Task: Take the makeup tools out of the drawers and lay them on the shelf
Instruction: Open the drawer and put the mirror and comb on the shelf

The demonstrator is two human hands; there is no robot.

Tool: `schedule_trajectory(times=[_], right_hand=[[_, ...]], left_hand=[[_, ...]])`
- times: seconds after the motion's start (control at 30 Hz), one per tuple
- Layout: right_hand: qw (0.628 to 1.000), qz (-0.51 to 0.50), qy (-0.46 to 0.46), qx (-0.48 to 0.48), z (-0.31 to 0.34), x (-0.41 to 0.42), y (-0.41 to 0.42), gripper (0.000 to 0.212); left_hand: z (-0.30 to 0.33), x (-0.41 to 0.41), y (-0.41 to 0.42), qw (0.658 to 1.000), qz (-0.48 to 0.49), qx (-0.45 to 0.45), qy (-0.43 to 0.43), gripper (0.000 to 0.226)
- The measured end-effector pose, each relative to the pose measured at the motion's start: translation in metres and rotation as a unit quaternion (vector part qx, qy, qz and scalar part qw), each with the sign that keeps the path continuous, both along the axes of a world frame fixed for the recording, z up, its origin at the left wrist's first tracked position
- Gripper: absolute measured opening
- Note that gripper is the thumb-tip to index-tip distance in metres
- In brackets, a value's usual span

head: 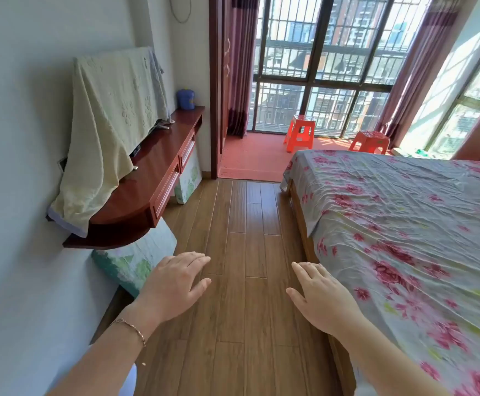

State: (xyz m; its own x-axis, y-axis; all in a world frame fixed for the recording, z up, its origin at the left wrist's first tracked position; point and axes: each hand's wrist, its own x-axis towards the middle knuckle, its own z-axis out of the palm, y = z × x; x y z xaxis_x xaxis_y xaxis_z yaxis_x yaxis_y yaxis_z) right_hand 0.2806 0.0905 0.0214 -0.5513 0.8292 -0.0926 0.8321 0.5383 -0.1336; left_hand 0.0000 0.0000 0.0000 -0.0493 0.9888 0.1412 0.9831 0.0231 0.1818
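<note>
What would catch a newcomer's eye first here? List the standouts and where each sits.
The bed with the pink-flowered grey sheet fills the right side. On the left wall hangs a red-brown wooden shelf with drawers, a pale cloth draped over a flat screen on top. Low in the middle, the left hand and right hand hang open above the wooden plank floor.

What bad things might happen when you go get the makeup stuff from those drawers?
The cream cloth hangs over the red shelf and might snag and slide off. The drawers look shut, so what is inside is hidden. Both hands, left hand and right hand, are empty.
</note>
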Motion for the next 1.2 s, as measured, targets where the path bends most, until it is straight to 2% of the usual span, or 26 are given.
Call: schedule_trajectory(times=[0.2,0.43,0.7,0.83,1.2], right_hand=[[1.000,0.026,-0.008,0.004,-0.012,0.010,0.023,0.060],[0.999,0.032,0.008,-0.001,-0.032,-0.002,0.058,0.061],[1.000,0.022,0.004,-0.012,-0.050,-0.039,0.151,0.061],[1.000,0.002,-0.003,-0.010,-0.045,-0.074,0.214,0.062],[1.000,-0.007,-0.002,0.008,-0.030,-0.160,0.348,0.062]], left_hand=[[-0.014,0.013,0.002,0.999,0.023,0.027,0.007,0.053],[-0.030,0.004,0.036,0.998,0.046,0.010,0.040,0.061],[-0.044,-0.035,0.141,0.999,0.026,-0.028,0.015,0.068],[-0.038,-0.068,0.205,1.000,0.017,-0.014,-0.009,0.071],[-0.032,-0.154,0.339,1.000,0.006,-0.019,0.006,0.074]])
